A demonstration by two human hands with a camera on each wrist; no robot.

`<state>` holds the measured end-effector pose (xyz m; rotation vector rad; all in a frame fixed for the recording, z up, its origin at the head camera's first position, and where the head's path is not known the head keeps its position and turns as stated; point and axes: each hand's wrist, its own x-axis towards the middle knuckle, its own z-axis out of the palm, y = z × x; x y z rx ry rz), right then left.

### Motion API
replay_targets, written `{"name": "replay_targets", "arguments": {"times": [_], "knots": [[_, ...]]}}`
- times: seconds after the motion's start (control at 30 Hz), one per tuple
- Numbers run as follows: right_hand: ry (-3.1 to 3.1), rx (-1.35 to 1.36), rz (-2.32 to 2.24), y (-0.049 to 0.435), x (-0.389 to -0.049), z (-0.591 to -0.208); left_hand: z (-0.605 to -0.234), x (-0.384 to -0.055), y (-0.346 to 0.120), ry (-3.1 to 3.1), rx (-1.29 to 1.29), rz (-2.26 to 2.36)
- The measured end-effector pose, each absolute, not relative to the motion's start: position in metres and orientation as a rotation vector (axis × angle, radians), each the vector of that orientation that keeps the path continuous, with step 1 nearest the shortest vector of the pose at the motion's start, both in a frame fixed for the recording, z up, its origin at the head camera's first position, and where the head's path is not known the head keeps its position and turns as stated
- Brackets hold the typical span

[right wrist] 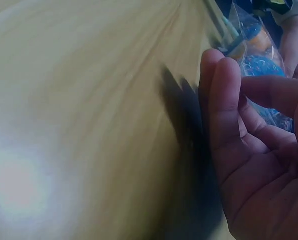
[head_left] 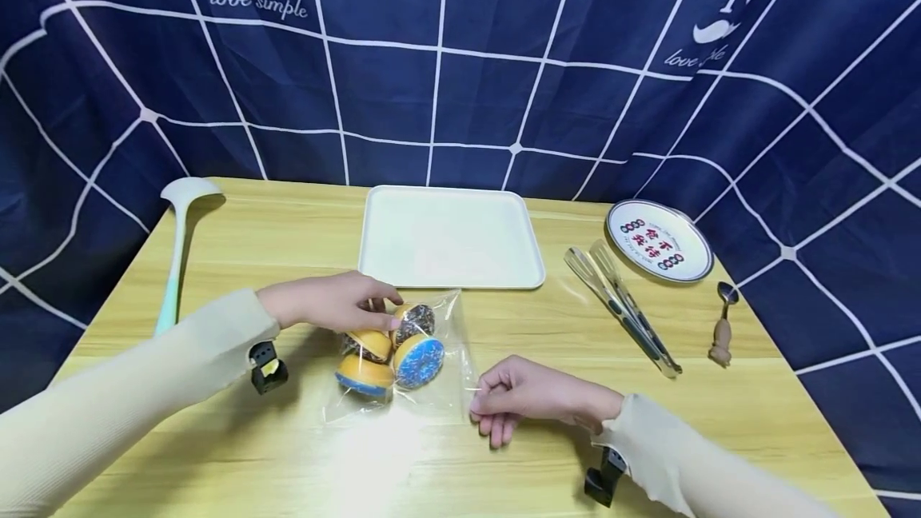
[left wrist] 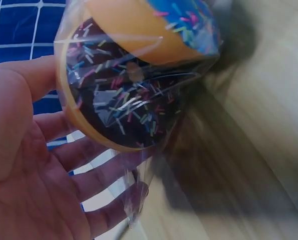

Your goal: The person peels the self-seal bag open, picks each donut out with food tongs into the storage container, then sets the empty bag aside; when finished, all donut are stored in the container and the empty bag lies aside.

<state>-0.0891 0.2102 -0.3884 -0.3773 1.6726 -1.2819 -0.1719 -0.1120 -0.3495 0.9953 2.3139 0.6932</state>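
Observation:
A clear plastic bag [head_left: 452, 342] holding several toy doughnuts lies on the table in front of me. Inside it, one doughnut with blue icing [head_left: 420, 361] faces up, and others have dark chocolate icing with sprinkles. From the bag's upper left, my left hand [head_left: 332, 300] grips it, thumb and fingers around a chocolate doughnut [left wrist: 121, 92] through the plastic. At the bag's right edge, my right hand [head_left: 528, 392] pinches the plastic between thumb and forefinger, its other fingers loosely bent. The right wrist view shows blue-iced doughnuts [right wrist: 261, 65] behind those fingers.
A white tray [head_left: 453, 238] lies behind the bag. To the right are metal tongs [head_left: 624, 310], a plate with red lettering [head_left: 660, 224] and a small wooden-handled spoon [head_left: 722, 330]. A pale ladle [head_left: 178, 242] lies at the left. Dark blue checked cloth [head_left: 475, 94] hangs around the table.

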Motion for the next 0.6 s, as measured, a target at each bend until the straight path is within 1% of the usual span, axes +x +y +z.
{"name": "replay_targets", "arguments": {"times": [0.17,0.37,0.47,0.6], "knots": [[1.649,-0.363,-1.304,0.223,-0.081,-0.388,-0.353,-0.176,-0.095,2.275,1.039,0.697],[1.626,-0.351,-1.309,0.234,-0.081,-0.387,-0.353,-0.181,-0.086,2.218,0.987,0.695],[1.64,-0.348,-1.292,0.241,-0.089,-0.384,-0.351,-0.184,-0.085,2.172,0.926,0.722],[1.748,-0.345,-1.27,0.249,-0.11,-0.378,-0.347,-0.189,-0.08,2.155,0.879,0.774]]}}
